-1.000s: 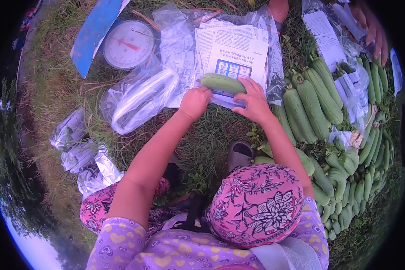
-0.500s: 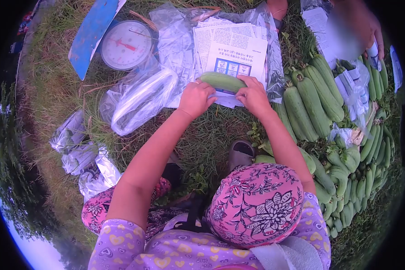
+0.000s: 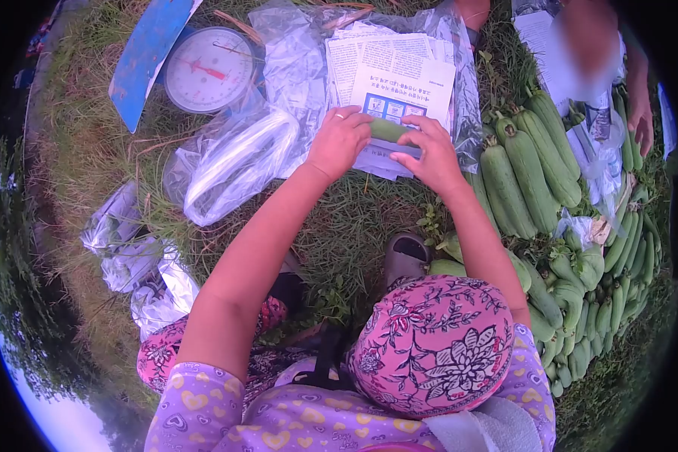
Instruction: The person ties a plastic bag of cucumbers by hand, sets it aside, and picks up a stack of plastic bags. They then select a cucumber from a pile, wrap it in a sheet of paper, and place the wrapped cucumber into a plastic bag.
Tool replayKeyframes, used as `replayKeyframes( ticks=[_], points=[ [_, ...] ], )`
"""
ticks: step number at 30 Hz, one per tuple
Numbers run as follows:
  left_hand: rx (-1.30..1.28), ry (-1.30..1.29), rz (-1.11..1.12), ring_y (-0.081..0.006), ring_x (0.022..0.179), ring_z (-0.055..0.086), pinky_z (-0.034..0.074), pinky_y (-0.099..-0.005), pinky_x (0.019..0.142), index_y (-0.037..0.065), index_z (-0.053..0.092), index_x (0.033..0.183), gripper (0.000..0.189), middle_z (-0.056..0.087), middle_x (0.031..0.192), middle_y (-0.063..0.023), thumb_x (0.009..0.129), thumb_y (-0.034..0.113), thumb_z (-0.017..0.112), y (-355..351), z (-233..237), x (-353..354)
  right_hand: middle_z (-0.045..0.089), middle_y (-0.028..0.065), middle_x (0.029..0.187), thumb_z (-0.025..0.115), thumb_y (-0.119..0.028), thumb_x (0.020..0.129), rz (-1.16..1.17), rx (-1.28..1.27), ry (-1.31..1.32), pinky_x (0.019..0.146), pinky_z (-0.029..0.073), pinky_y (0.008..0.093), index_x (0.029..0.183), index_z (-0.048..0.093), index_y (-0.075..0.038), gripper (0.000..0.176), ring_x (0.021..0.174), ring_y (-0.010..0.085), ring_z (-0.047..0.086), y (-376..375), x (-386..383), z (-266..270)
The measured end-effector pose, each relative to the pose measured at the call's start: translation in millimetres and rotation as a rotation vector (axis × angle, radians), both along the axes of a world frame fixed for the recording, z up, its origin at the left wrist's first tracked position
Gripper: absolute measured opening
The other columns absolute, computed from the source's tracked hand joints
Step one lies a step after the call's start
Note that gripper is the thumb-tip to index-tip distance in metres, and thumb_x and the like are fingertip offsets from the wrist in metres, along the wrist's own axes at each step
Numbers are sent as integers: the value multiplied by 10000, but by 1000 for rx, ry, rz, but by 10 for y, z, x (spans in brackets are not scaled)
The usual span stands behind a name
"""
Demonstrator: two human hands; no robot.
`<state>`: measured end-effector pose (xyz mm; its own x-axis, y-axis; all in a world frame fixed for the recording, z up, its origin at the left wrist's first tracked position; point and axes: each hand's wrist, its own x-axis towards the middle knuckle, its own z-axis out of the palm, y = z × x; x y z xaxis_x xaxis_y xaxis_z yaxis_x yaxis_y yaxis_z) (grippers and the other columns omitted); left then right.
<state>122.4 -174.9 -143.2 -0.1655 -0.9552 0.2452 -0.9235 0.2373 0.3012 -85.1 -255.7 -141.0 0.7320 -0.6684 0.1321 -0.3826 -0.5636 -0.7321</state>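
Observation:
A green zucchini-like vegetable [image 3: 388,130] lies crosswise on the near part of a stack of printed papers [image 3: 410,79]. My left hand [image 3: 342,140] has its fingers over the vegetable's left end and covers that end. At the right end is my right hand [image 3: 428,154], its fingers curved over the vegetable and its thumb apart, lower down. Under the papers and left of them lies clear plastic sheeting [image 3: 294,64]. The sheet edge just below the vegetable looks pale and bare.
Left stands a round dial scale [image 3: 209,70] beside a blue board [image 3: 147,60]. Plastic bags [image 3: 241,169] lie on the grass. Rows of long green vegetables [image 3: 525,177] fill the right side. At the upper right a co-worker's hand [image 3: 640,124] hangs over more vegetables.
My left hand has moved up and over the vegetable's end, and my right hand's thumb has come away from it. The co-worker's hand has moved lower.

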Motion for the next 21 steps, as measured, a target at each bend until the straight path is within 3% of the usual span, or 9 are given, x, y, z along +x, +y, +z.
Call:
replayKeyframes(
  ticks=[4,8,11,14,17,21],
  points=[
    [51,57,44,-263,1028,546,407,-390,914,73,632,873,136,639,943,-59,747,117,656,-185,-62,35,560,83,1127,725,-141,692,159,-25,-35,942,398,393,863,635,-76,203,1134,269,491,270,138,70],
    [49,115,129,-273,992,545,413,-398,887,76,614,842,112,618,870,-65,744,108,658,-258,-90,17,534,60,1178,681,-103,692,29,-322,61,967,384,402,1013,616,-105,327,1158,258,481,322,328,-199],
    [-179,189,364,-293,979,543,422,-403,869,68,604,886,171,607,868,-82,735,109,670,-155,45,-123,521,46,1205,672,-92,683,9,-355,93,974,379,402,1106,582,-118,434,1165,252,477,122,382,-399],
    [-18,376,506,-250,1048,551,413,-374,908,57,591,983,225,611,1080,-96,776,90,673,59,-19,-202,524,43,1195,693,-77,656,-4,-350,110,948,396,390,1133,554,-123,500,1137,247,491,-106,471,-456],
    [513,1184,737,-187,1039,554,402,-373,918,53,568,1001,193,598,1083,-62,866,171,637,182,-157,-324,531,41,1173,717,-72,629,-14,-242,233,918,416,375,1122,546,-122,525,1099,243,505,-308,575,-422],
    [593,1777,818,-140,1019,550,398,-363,929,58,548,1099,286,597,1069,-32,932,288,579,146,-140,-465,567,91,1112,740,-100,630,-59,-90,72,898,453,410,1112,546,-83,520,1065,318,534,-300,630,-321]
  ],
)
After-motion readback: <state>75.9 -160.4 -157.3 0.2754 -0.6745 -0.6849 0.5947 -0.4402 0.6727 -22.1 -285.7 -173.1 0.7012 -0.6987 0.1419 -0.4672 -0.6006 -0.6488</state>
